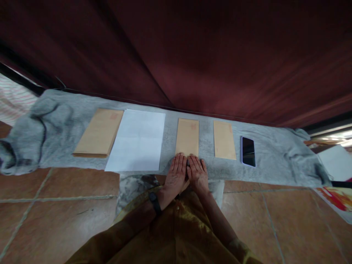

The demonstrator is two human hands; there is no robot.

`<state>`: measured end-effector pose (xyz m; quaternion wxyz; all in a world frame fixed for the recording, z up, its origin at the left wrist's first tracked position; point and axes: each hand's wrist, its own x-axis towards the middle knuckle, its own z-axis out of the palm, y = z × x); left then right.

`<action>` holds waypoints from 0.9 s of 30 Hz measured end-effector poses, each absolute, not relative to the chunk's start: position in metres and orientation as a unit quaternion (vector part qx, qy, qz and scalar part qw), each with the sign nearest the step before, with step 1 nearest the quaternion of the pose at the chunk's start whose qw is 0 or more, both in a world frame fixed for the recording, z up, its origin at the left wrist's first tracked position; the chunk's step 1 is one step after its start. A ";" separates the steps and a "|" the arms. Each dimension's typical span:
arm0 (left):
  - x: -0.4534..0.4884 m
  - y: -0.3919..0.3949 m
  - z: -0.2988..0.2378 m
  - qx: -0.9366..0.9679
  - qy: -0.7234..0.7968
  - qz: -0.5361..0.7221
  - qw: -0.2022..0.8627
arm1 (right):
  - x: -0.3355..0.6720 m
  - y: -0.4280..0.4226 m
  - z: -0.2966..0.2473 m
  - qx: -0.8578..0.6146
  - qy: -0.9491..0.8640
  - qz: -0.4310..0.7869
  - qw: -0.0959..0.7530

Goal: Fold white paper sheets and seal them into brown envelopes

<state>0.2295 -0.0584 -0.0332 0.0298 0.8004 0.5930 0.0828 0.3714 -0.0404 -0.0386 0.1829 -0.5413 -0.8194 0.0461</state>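
Far left, a striped fabric (pixel 15 97) peeks in, and next to it the long grey cloth (pixel 277 156) begins, bunched up at this end, with a dark red curtain (pixel 176 55) rising along its far edge. Moving right, here's a stack of brown envelopes (pixel 96 132), red print near its top, and right up against it some white paper (pixel 137 139) lying flat, its near edge at the cloth's border. On to the middle, and here's the action: the left hand (pixel 177 171), a dark watch (pixel 154 202) on its wrist, lies flat, fingers straight and close together, tips on the near end of the middle envelope (pixel 187 135). That envelope lies lengthwise on the cloth, pointing away from the person. Just beside, the right hand (pixel 197 174) matches it, palm down, fingers extended with narrow gaps, at the same near end; neither hand grips anything that shows. Further right, a single envelope (pixel 224 140) lies slightly slanted, then a phone (pixel 248 152), dark screen up, in a purple case. Far right, past the cloth's end, a colourful printed sheet (pixel 339 200) shows low down.
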 end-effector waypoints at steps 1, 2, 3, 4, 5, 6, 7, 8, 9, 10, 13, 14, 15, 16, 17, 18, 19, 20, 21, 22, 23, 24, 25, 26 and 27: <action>0.229 -0.059 -0.034 0.799 0.594 0.083 0.031 | 0.371 -0.041 -0.039 -0.543 -0.818 0.043 0.185; 0.228 -0.059 -0.035 0.798 0.595 0.084 0.032 | 0.371 -0.041 -0.040 -0.545 -0.817 0.041 0.187; 0.228 -0.059 -0.035 0.798 0.596 0.083 0.032 | 0.371 -0.041 -0.041 -0.546 -0.816 0.038 0.189; 0.227 -0.059 -0.036 0.798 0.596 0.083 0.032 | 0.371 -0.041 -0.041 -0.546 -0.815 0.037 0.189; 0.227 -0.059 -0.037 0.798 0.596 0.083 0.032 | 0.372 -0.041 -0.042 -0.546 -0.816 0.035 0.190; 0.227 -0.059 -0.037 0.798 0.597 0.084 0.032 | 0.372 -0.042 -0.042 -0.545 -0.816 0.034 0.190; 0.227 -0.059 -0.037 0.798 0.597 0.084 0.032 | 0.373 -0.042 -0.042 -0.545 -0.816 0.032 0.191; 0.228 -0.059 -0.037 0.797 0.597 0.083 0.032 | 0.374 -0.042 -0.042 -0.545 -0.816 0.031 0.191; 0.228 -0.059 -0.036 0.797 0.598 0.081 0.031 | 0.375 -0.043 -0.042 -0.544 -0.816 0.030 0.192; 0.229 -0.059 -0.036 0.797 0.598 0.077 0.031 | 0.377 -0.043 -0.042 -0.543 -0.817 0.029 0.192; 0.231 -0.058 -0.033 0.801 0.595 0.058 0.027 | 0.379 -0.045 -0.043 -0.545 -0.816 0.026 0.190; 0.232 -0.058 -0.033 0.802 0.594 0.052 0.025 | 0.379 -0.045 -0.043 -0.547 -0.816 0.025 0.188; 0.232 -0.057 -0.032 0.803 0.593 0.046 0.023 | 0.380 -0.045 -0.043 -0.547 -0.815 0.025 0.187; 0.232 -0.057 -0.032 0.804 0.593 0.042 0.023 | 0.380 -0.045 -0.043 -0.547 -0.816 0.025 0.185; 0.233 -0.056 -0.031 0.805 0.591 0.040 0.025 | 0.380 -0.045 -0.042 -0.545 -0.818 0.027 0.182; 0.233 -0.056 -0.031 0.806 0.590 0.039 0.028 | 0.380 -0.045 -0.042 -0.543 -0.820 0.029 0.179; 0.232 -0.055 -0.031 0.807 0.589 0.039 0.031 | 0.380 -0.045 -0.041 -0.541 -0.822 0.031 0.175; 0.232 -0.055 -0.031 0.808 0.588 0.040 0.033 | 0.380 -0.045 -0.041 -0.539 -0.824 0.032 0.173; 0.232 -0.055 -0.031 0.808 0.587 0.039 0.033 | 0.380 -0.045 -0.040 -0.538 -0.825 0.033 0.171; 0.231 -0.055 -0.032 0.810 0.585 0.038 0.031 | 0.380 -0.045 -0.040 -0.537 -0.825 0.034 0.170; 0.231 -0.055 -0.032 0.811 0.583 0.035 0.027 | 0.381 -0.045 -0.041 -0.538 -0.825 0.034 0.169; 0.230 -0.055 -0.032 0.813 0.581 0.033 0.022 | 0.381 -0.045 -0.041 -0.538 -0.825 0.034 0.169; 0.230 -0.055 -0.033 0.815 0.578 0.031 0.018 | 0.381 -0.045 -0.041 -0.539 -0.824 0.034 0.169; 0.230 -0.055 -0.033 0.817 0.576 0.030 0.016 | 0.381 -0.045 -0.042 -0.541 -0.823 0.034 0.170; 0.230 -0.055 -0.034 0.818 0.574 0.029 0.015 | 0.381 -0.045 -0.042 -0.541 -0.823 0.034 0.171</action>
